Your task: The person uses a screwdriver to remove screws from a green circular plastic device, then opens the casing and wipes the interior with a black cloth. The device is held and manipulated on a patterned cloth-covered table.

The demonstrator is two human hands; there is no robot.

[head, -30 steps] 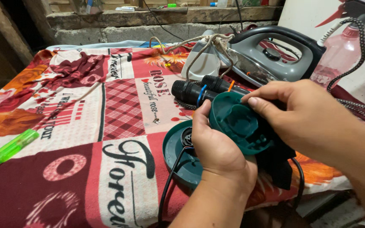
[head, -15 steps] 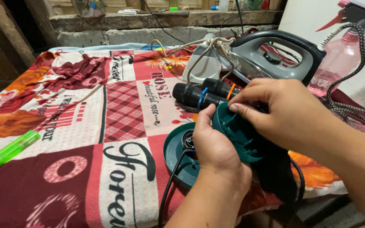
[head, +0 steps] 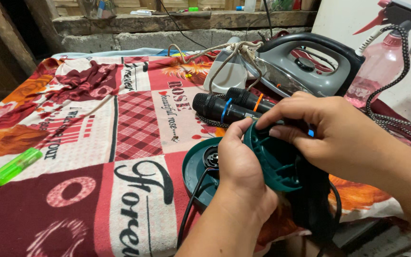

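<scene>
Both hands work on a dark green ribbed plastic housing (head: 274, 164), held up just above the near edge of the cloth-covered table (head: 86, 157), toward its right corner. The left hand (head: 243, 176) grips the housing from the left with fingers curled around it and the thumb lying along its rim. The right hand (head: 331, 135) comes over the top, its fingers narrow and pressed onto the upper rim. Under the hands lies a round dark green base (head: 197, 173) with a black cable (head: 191, 209) running off the near edge. Just behind are 2 black microphones (head: 224, 108), 1 with a blue ring and 1 with an orange ring. A grey clothes iron (head: 305, 64) and a pink spray bottle (head: 381, 59) stand near the far right corner. A green lighter (head: 11, 169) lies by the left edge.
</scene>
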